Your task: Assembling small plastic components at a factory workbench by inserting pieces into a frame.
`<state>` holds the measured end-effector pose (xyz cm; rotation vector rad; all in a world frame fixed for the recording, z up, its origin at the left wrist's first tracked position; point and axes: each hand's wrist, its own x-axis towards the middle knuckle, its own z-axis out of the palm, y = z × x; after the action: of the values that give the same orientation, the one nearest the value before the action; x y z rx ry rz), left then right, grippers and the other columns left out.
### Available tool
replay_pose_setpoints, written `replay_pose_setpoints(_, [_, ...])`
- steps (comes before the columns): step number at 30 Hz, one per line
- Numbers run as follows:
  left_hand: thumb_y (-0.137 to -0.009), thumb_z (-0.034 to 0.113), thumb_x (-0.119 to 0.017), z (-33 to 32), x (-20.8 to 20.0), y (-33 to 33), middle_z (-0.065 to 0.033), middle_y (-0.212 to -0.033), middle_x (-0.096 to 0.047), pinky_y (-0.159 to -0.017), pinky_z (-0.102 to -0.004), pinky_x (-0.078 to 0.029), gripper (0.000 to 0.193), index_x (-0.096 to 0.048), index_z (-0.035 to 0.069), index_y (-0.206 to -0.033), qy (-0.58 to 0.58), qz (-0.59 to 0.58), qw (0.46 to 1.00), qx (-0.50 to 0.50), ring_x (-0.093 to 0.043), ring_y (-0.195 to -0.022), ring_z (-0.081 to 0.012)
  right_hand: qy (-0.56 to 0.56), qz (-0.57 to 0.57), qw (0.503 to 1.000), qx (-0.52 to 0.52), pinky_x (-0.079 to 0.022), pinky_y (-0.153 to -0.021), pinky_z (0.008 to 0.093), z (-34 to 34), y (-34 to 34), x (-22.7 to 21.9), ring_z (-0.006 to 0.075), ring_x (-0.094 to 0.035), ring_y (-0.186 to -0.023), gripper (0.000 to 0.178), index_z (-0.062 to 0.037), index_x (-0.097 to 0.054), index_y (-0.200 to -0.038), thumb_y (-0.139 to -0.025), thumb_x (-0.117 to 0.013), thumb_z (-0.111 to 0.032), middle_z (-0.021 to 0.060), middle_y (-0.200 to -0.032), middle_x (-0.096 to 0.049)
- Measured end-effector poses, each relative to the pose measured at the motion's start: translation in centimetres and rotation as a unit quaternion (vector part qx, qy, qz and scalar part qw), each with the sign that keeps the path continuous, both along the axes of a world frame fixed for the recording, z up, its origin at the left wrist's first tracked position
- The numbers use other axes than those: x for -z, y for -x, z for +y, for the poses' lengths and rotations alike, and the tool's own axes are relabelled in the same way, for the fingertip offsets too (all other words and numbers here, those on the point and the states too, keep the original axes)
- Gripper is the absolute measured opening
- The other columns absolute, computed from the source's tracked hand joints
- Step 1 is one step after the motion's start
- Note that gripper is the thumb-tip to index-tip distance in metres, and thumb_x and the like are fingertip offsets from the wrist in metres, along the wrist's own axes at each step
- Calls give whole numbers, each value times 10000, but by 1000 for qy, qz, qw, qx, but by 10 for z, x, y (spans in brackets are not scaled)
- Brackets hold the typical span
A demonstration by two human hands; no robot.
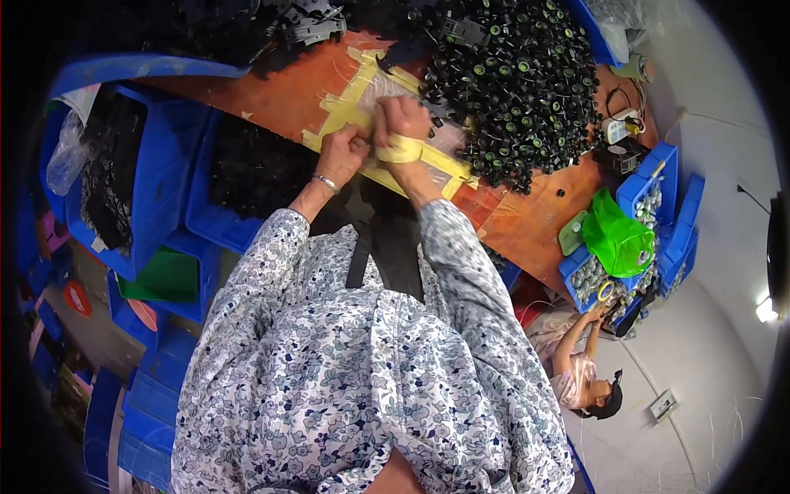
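My left hand [343, 155], with a bracelet at the wrist, is closed in a pinch at the near edge of a clear sheet [385, 87] bordered with yellow tape [333, 116]. Just right of it is my right hand [403, 118], fingers curled and slightly blurred, with a yellow band [400, 150] around its wrist. Whatever either hand holds is too small or hidden to make out. Beyond and to the right spreads a large heap of small black wheels [527, 86], some with green centres, reaching the taped sheet.
Blue bins [160, 177] with dark parts stand left of the orange-brown table [255, 103]. Grey-black toy-like bodies [317, 29] lie at the far left. At right are a bright green bag [615, 235], trays of small grey parts [586, 280] and another person [580, 370] at work.
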<state>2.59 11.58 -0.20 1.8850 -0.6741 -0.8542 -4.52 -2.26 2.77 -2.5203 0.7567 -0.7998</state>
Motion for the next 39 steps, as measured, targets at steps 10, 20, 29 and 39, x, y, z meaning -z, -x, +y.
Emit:
replay_pose_setpoints(10, [-891, -93, -531, 15, 15, -16, -24, -859, -677, -580, -265, -600, 251, -653, -22, -1099, 8, 122, 992, 42, -684, -708, -110, 59, 61, 996, -10, -364, -667, 427, 12, -22, 26, 273, -548, -720, 130, -143, -606, -852, -829, -712, -216, 59, -761, -531])
replay_pose_setpoints(20, [-843, -58, -621, 33, -65, -28, -20, -711, -573, -561, -278, -527, 431, -640, 31, -1264, -36, 139, 989, -37, -604, -607, -77, -91, -22, 992, 79, -506, -756, 418, -17, 53, -45, 318, -646, -841, 92, -71, -707, -909, -817, -707, -66, 119, -966, -684])
replay_pose_setpoints(29, [-831, 140, -782, 35, -109, -101, -156, -1357, -515, -1000, -438, -495, 581, -561, 83, -1366, -104, -379, 920, -7, -536, -1208, -373, 41, 137, 986, 83, -436, -743, 403, -22, 89, -3, 275, -633, -846, 246, -101, -673, -1033, -807, -750, -160, 63, -922, -669])
replay_pose_setpoints(39, [-820, 61, -646, -74, -58, -177, -9, -1075, -614, -838, -407, -415, 433, -630, 163, -1240, -153, -645, 738, 128, -567, -1071, -226, -488, -98, 835, 235, -514, -686, 321, -9, 95, 11, 199, -667, -740, 150, -62, -679, -978, -874, -730, -157, 58, -856, -707])
